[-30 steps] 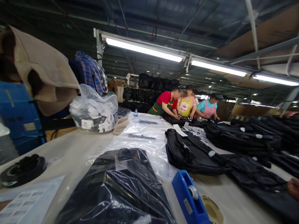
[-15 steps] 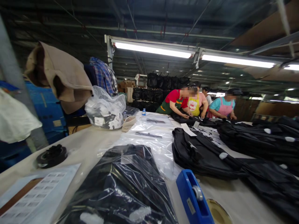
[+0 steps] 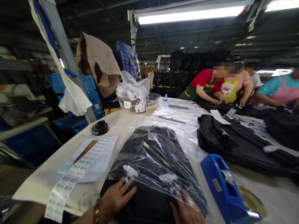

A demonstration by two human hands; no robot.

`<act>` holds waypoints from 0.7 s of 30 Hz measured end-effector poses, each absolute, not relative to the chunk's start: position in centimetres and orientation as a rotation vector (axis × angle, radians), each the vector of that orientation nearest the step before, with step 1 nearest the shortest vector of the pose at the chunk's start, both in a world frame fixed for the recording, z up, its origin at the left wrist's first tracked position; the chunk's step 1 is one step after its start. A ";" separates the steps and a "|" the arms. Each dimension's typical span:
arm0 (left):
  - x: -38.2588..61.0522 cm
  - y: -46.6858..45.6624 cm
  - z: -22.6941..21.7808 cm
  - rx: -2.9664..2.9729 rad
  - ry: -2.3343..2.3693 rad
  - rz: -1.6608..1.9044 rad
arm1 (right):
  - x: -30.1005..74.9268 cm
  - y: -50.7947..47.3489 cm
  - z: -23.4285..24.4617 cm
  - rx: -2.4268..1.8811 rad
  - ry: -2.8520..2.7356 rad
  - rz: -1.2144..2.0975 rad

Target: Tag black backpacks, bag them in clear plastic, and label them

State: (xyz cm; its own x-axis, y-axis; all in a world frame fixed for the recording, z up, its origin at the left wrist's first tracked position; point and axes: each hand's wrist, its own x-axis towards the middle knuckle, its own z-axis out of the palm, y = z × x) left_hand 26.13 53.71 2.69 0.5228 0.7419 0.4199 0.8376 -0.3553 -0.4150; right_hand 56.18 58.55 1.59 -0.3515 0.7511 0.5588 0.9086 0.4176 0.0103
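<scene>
Grip: left hand point(image 3: 115, 197) loose, fingers spread on the black article point(image 3: 147, 202); whether the right hand point(image 3: 188, 210) pinches anything, one cannot tell.
Black article: flat on the table point(image 3: 123, 119) before the person, between both hands, far part under clear plastic point(image 3: 161, 149).
Tape dispenser point(image 3: 219, 183): blue, right of the article.
Label strip point(image 3: 90, 158): left, partly over pale sheets point(image 3: 109, 146).
Co-worker in red sleeves point(image 3: 202, 79): bent over black goods point(image 3: 205, 104).

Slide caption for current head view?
Left hand and right hand at a black fabric item partly under clear plastic film, beside a blue tape dispenser.
</scene>
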 end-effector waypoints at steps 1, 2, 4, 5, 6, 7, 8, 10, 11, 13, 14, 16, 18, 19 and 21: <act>26.2 53.7 2.6 -2.161 -1.291 -0.214 | 56.4 58.7 1.6 -1.374 -2.228 -0.451; 26.4 53.7 2.6 -2.139 -1.309 -0.221 | 56.6 58.8 1.7 -1.330 -2.263 -0.484; 26.9 53.8 2.9 -2.088 -1.369 -0.258 | 57.0 59.2 1.8 -1.229 -2.356 -0.588; 27.2 53.8 3.0 -2.074 -1.398 -0.288 | 57.2 59.4 1.9 -1.186 -2.391 -0.637; 27.4 53.9 3.2 -2.078 -1.406 -0.321 | 57.3 59.6 1.8 -1.162 -2.411 -0.672; 27.7 54.0 3.4 -2.090 -1.391 -0.364 | 57.5 59.7 1.7 -1.147 -2.415 -0.697; 27.9 54.1 3.6 -2.112 -1.350 -0.405 | 57.6 59.9 1.5 -1.146 -2.414 -0.711; 28.0 54.3 3.9 -2.163 -1.264 -0.436 | 57.9 60.0 1.1 -1.127 -2.407 -0.730; 27.9 54.3 4.0 -2.173 -1.238 -0.441 | 58.0 60.0 1.0 -1.111 -2.414 -0.743; 27.7 54.4 3.9 -2.149 -1.248 -0.469 | 57.9 60.0 1.1 -1.088 -2.438 -0.782; 27.6 54.4 3.7 -2.137 -1.263 -0.492 | 57.7 60.0 1.4 -1.096 -2.450 -0.805; 27.5 54.4 3.3 -2.120 -1.308 -0.539 | 57.1 59.9 2.3 -1.146 -2.468 -0.827; 27.7 54.5 2.9 -2.151 -1.352 -0.509 | 56.3 59.9 3.3 -1.198 -2.487 -0.813; 27.8 54.5 2.8 -2.170 -1.367 -0.478 | 55.9 59.9 3.7 -1.200 -2.497 -0.809; 28.0 54.5 2.9 -2.218 -1.393 -0.394 | 55.2 59.9 4.3 -1.145 -2.510 -0.836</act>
State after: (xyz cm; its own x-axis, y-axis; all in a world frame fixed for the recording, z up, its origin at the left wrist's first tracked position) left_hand 28.03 54.47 2.93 0.4379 0.7580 0.4834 0.8989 -0.3605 -0.2491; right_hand 55.24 59.93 4.26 -0.6563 0.6062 0.4492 0.7545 0.5242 0.3950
